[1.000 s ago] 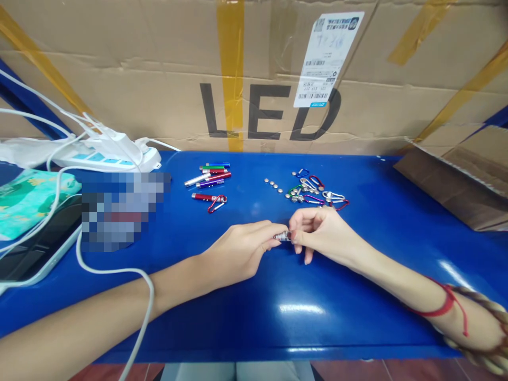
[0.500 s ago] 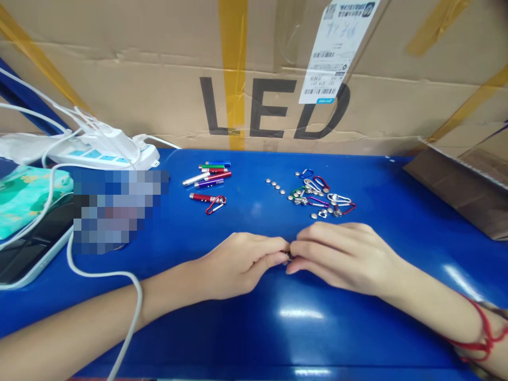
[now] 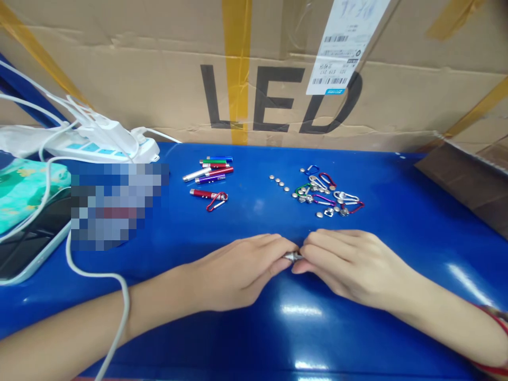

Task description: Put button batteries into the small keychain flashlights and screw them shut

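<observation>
A small silver, ringed metal piece is held between the two hands, just above or on the counter; which of these cannot be told. It is pinched at one end by the thumb and forefinger of the left hand, which is nearly closed, with the back of the hand turned up. Its other end is gripped by the bunched fingertips of the right hand, also nearly closed, and both ends are hidden by the fingers. A red cord is worn at the right wrist. Beyond the left hand, a red penlight is seen with a red clip at one end, and behind it slim tubes in silver, green, blue, red and purple are bunched together. Beyond the gap between the hands, four silver discs are set in a slanting row. Beyond the right hand, coloured spring clips are scattered among more discs and small silver parts. The left forearm is crossed by a white cable; farther left of that hand, a phone and a power strip are placed. Behind everything, a carton marked "LED" is stood.
</observation>
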Demonstrator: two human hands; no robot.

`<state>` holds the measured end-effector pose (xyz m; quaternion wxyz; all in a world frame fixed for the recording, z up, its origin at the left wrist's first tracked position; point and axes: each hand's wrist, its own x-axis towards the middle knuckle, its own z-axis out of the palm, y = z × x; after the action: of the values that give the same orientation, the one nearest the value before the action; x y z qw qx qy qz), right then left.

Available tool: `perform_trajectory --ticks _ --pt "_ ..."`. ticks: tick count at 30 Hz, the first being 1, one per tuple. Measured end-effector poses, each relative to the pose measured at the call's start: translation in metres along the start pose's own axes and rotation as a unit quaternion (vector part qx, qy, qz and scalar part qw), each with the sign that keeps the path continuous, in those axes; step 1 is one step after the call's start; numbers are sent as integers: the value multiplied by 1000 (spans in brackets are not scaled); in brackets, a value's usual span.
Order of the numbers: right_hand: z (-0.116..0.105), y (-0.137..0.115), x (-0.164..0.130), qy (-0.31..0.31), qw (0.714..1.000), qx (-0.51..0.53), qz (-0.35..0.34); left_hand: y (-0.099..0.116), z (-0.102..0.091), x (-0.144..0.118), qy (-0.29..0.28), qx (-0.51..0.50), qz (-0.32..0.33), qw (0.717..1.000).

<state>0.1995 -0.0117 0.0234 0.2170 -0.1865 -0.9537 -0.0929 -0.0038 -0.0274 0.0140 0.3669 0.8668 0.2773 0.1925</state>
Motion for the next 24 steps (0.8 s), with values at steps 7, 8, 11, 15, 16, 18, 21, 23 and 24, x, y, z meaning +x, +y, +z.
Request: perform_trajectory --ticks 7,8,11,15,16,18,21,23,24 --pt "10 -9 -4 -18 995 78 57 -14 8 1 36 194 61 978" --pt "11 -11 -5 -20 994 86 69 -14 9 0 36 213 65 974" --pt "14 -18 -7 -19 988 99 117 -11 13 -3 43 250 71 965" --pt "14 -26 -6 -11 973 149 178 -7 18 -5 65 278 87 954" --pt "14 -28 -6 -13 967 168 191 -6 19 -6 69 283 90 953" --pt "13 -29 -5 -16 955 207 214 -5 20 -6 73 291 92 949" --pt "11 -30 -3 -19 938 252 239 -3 19 -6 81 299 97 946" --pt "11 -28 -1 -24 928 278 248 -4 18 -5 85 301 100 945" --pt "10 -27 -1 -31 922 292 253 -4 17 -5 85 300 100 945"
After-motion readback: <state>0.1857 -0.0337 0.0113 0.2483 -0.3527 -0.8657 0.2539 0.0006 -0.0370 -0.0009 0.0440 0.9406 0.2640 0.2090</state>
